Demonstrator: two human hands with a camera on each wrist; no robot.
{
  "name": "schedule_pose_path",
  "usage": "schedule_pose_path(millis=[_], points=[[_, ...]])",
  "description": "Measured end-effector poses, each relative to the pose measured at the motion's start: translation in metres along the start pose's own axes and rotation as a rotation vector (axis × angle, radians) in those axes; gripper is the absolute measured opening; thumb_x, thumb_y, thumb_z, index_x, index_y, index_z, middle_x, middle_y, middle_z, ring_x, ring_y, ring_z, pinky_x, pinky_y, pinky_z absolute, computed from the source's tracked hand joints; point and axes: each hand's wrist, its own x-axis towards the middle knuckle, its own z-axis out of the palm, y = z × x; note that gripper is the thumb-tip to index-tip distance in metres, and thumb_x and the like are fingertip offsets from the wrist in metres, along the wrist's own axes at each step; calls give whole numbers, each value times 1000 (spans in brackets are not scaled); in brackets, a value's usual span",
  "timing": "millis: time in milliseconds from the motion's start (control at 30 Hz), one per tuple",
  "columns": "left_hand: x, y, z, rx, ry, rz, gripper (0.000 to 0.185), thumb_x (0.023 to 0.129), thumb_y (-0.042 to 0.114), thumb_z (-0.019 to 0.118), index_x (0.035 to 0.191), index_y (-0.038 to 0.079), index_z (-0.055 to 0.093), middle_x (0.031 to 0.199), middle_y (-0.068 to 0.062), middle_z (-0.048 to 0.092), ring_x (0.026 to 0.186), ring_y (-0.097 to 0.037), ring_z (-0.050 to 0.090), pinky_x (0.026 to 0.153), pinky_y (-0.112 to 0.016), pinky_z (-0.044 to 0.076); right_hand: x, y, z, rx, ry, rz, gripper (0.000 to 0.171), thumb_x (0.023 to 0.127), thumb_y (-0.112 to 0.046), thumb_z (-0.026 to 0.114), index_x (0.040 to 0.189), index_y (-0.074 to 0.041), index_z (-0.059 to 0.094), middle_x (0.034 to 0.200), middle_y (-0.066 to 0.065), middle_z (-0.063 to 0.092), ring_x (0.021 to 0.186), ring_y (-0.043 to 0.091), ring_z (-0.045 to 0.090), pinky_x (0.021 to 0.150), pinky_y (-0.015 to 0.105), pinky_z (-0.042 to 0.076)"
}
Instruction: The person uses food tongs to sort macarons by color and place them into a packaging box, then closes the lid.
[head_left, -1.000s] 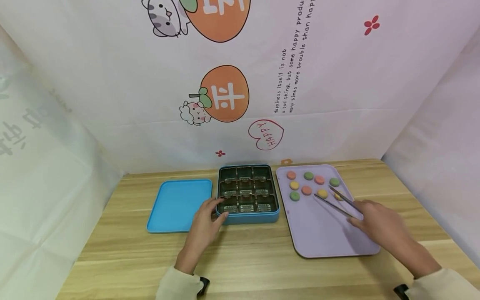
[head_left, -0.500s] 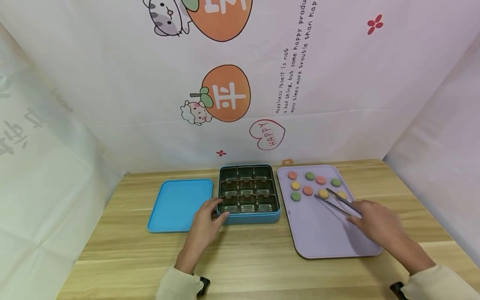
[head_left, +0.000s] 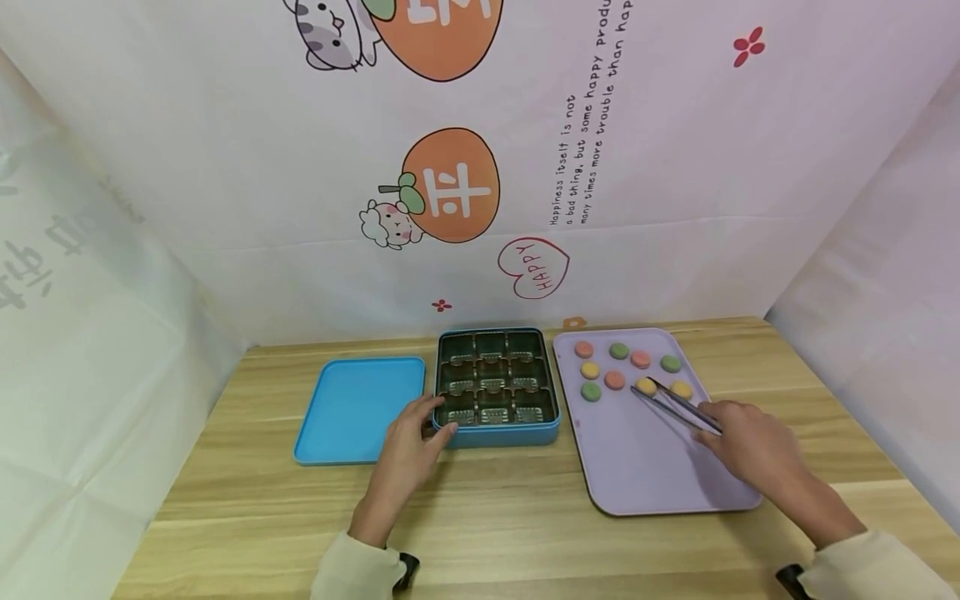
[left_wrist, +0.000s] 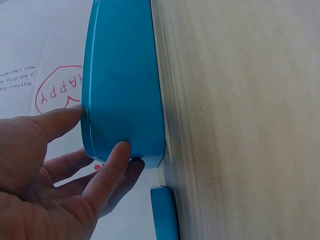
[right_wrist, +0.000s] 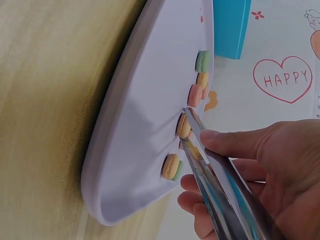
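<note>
My left hand (head_left: 411, 443) holds the front left corner of a blue box (head_left: 498, 436), thumb at the front rim and fingers along the left side; the left wrist view shows fingertips against the box wall (left_wrist: 125, 75). Inside the box is a clear insert with several compartments, and no macarons show in them. My right hand (head_left: 753, 442) grips metal tongs (head_left: 686, 406) over a lilac tray (head_left: 645, 467). The tong tips stand on either side of a yellow macaron (head_left: 646, 386), which lies on the tray; in the right wrist view they are close about this macaron (right_wrist: 183, 126), contact unclear.
Several pink, green and yellow macarons lie on the tray's far half, including a yellow one (head_left: 681, 390) right of the tongs. A flat blue lid (head_left: 360, 412) lies left of the box on the wooden table (head_left: 480, 533). Printed white cloth (head_left: 300, 208) hangs behind.
The tongs have moved slightly left and their tips have drawn closer together, from spread between two yellow macarons to around the left one. My left hand stays at the box.
</note>
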Motion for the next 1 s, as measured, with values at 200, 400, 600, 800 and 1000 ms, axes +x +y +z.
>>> schedule_pose_path(millis=[200,400,600,800,1000], points=[[0,0,0,4,-4,-9,50,100,23,73,145,3,62,158,-23,49,141,-44,52,110,-61,48,0,2,2,-12,2,-6,40,92,-19,78,124,5,72,112,31,72,82,34,69,55,44,47],[0,-1,0,3,-4,-7,50,100,23,73,144,3,62,158,-23,50,131,-41,60,104,-58,52,0,1,4,-13,4,4,41,93,-20,78,126,3,72,117,32,71,87,41,71,57,48,51],[0,-1,1,1,-8,-12,50,100,24,73,145,4,61,158,-22,49,136,-43,57,107,-60,50,-1,2,9,0,33,3,41,93,-19,78,126,3,72,118,33,70,89,48,71,58,54,52],[0,-1,1,-1,-7,-8,50,100,24,73,145,4,61,158,-22,49,133,-42,60,105,-59,52,-5,3,15,8,84,-28,37,91,-17,80,121,3,74,111,30,74,83,44,72,57,54,52],[0,0,0,-6,-3,0,50,100,23,73,144,3,61,157,-22,50,124,-38,64,99,-56,55,-11,0,15,18,126,-39,35,89,-15,81,120,2,75,107,27,75,77,36,71,53,50,50]])
